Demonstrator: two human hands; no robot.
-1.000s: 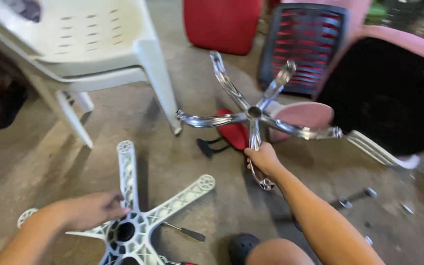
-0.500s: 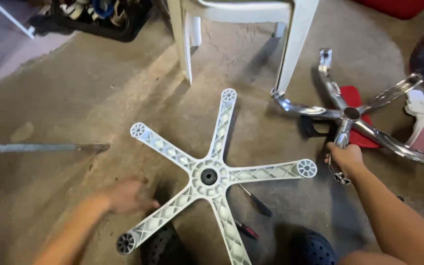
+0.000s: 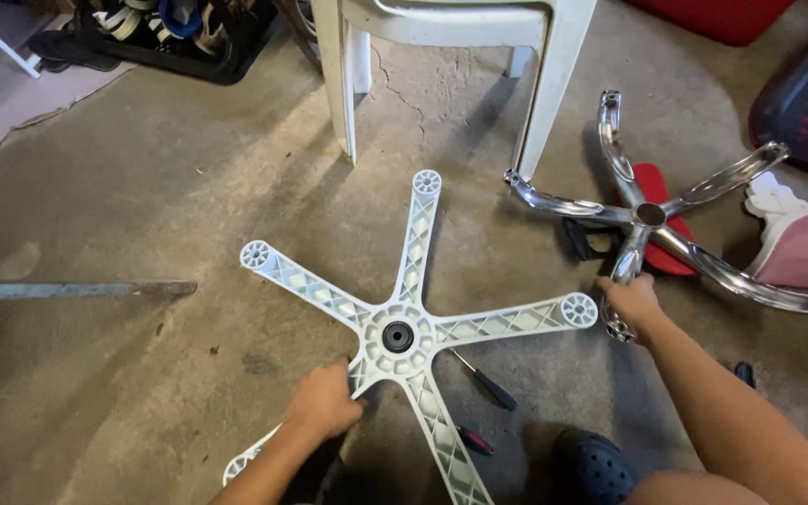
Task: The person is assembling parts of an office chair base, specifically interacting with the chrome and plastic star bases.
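A white plastic five-armed chair base [image 3: 404, 323] lies flat on the concrete floor, ribbed underside up. My left hand [image 3: 324, 402] grips its near-left arm close to the hub. To the right lies a shiny chrome five-armed chair base [image 3: 652, 220]. My right hand [image 3: 630, 304] is closed around the end of its nearest arm. The two bases sit close together, apart by a small gap.
A white plastic chair [image 3: 451, 56] stands behind the bases. A screwdriver [image 3: 486, 379] lies under the white base. A red part [image 3: 656, 210] sits beneath the chrome base, a pink chair seat [image 3: 801, 248] at right. My dark shoe [image 3: 591, 463] is near. A black tray of items [image 3: 170, 33] sits far left.
My left hand has moved right and taken hold of the white base's arm. The view has shifted slightly; my right hand still holds the chrome base's arm.
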